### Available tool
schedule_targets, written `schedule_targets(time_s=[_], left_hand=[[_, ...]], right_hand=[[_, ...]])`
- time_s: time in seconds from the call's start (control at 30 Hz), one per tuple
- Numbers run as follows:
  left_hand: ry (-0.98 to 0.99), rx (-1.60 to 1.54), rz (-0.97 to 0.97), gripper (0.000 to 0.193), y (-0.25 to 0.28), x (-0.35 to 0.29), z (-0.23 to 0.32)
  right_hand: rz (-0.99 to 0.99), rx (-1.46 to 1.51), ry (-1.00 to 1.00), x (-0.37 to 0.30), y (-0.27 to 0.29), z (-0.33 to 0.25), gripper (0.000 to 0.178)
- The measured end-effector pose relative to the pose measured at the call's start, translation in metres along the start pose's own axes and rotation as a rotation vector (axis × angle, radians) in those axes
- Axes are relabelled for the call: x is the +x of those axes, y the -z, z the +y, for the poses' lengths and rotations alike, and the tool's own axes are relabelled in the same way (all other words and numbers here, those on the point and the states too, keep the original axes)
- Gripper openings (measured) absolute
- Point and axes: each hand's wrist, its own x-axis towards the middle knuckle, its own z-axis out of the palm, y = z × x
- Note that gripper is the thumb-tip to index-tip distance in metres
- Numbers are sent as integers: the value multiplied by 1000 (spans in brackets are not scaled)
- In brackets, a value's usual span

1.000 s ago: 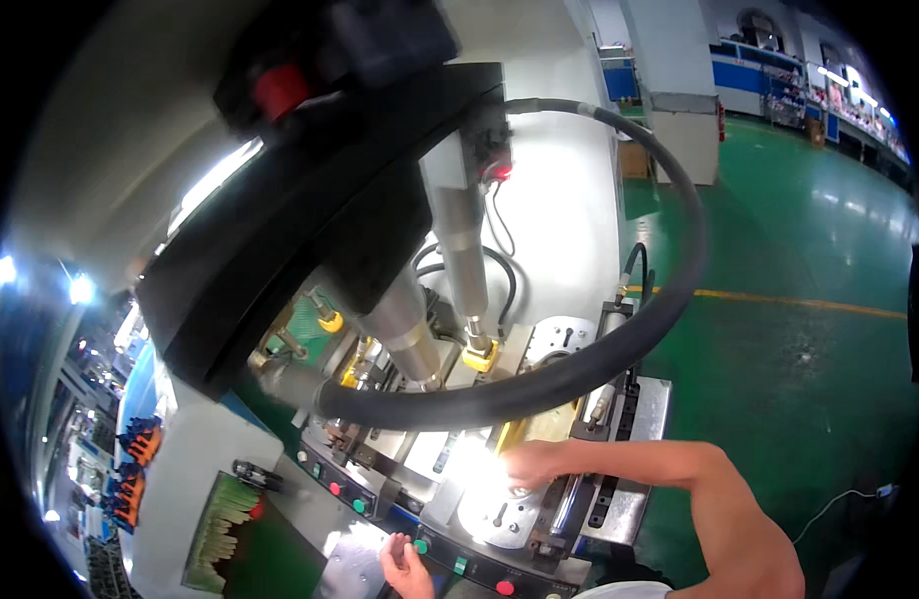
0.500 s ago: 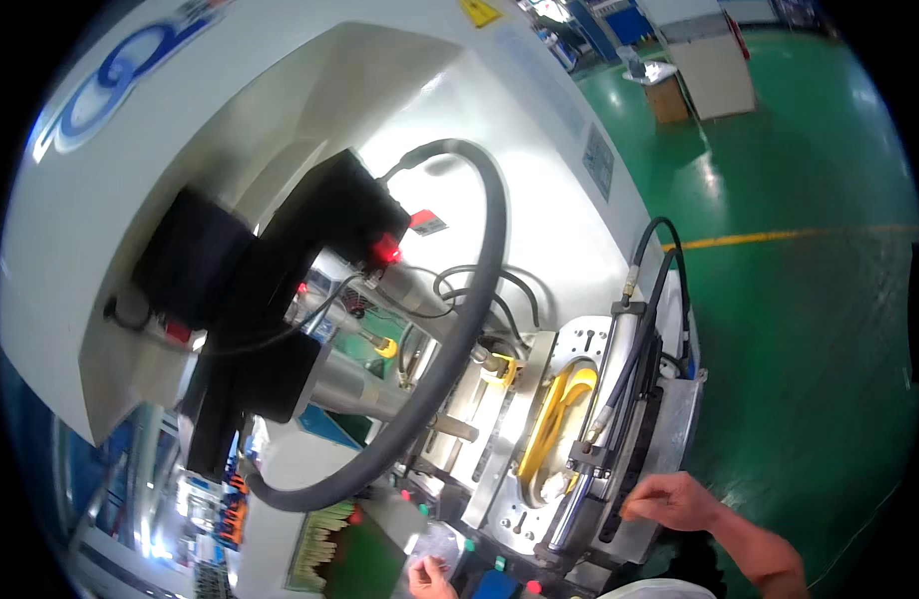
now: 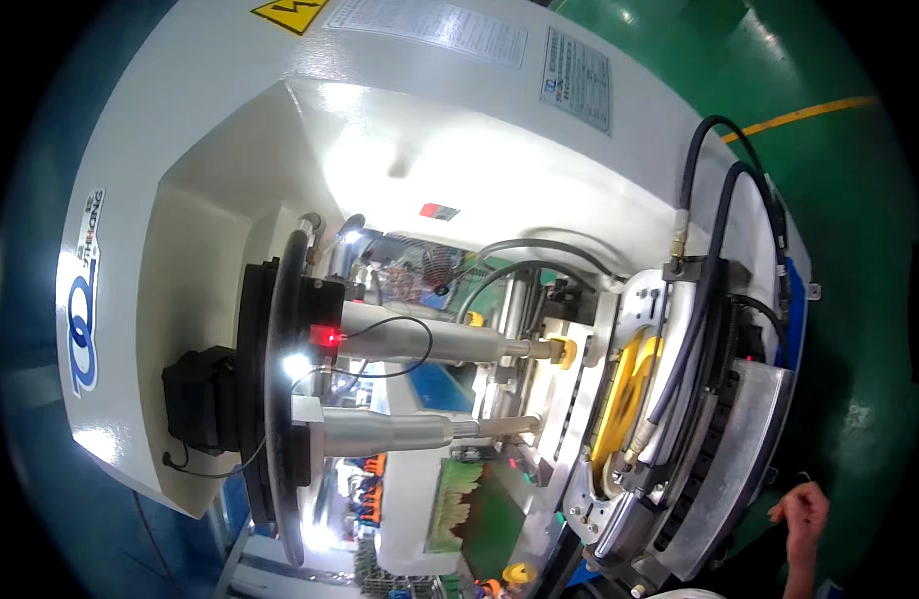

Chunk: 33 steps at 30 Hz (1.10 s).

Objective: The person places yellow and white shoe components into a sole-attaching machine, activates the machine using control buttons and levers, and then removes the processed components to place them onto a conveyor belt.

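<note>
My right hand (image 3: 807, 509) is at the lower right, off the front edge of the machine. Its fingers are curled together, and anything held in them is too small to make out. My left hand does not show. Nearest my right hand is a curved grey metal cover (image 3: 731, 469) on the machine's front. Behind that cover, a long yellow piece (image 3: 622, 399) lies within an oval opening in a silver plate (image 3: 579, 507). Two silver cylinders extend toward the plate, an upper one (image 3: 419, 332) and a lower one (image 3: 389, 435).
The white machine housing (image 3: 399, 140) arches over the work area. Black hoses (image 3: 714, 215) loop at its right side. A red light (image 3: 325, 336) glows by the cylinders. Green floor (image 3: 669, 60) with a yellow line (image 3: 809, 118) lies beyond. Small yellow things (image 3: 519, 573) sit at the bottom.
The view has turned and shifted, so the machine looks more level and nearer. My left hand has left the picture. My right hand appears farther right and lower, fingers still curled.
</note>
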Motion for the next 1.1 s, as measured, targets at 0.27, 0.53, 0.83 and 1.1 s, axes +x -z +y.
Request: schedule_targets(time_s=[0.27, 0.53, 0.83, 1.1], left_hand=[[120, 385, -87, 40, -20, -56, 32], [216, 89, -141, 26, -48, -42, 43], [-88, 152, -90, 30, -122, 85, -48], [-370, -631, -312, 9, -266, 208, 12]], right_hand=[[434, -61, -182, 18, 130, 154, 17], [405, -311, -274, 5, 115, 95, 27], [500, -72, 87, 25, 97, 72, 16], [425, -226, 517, -40, -69, -60, 13]])
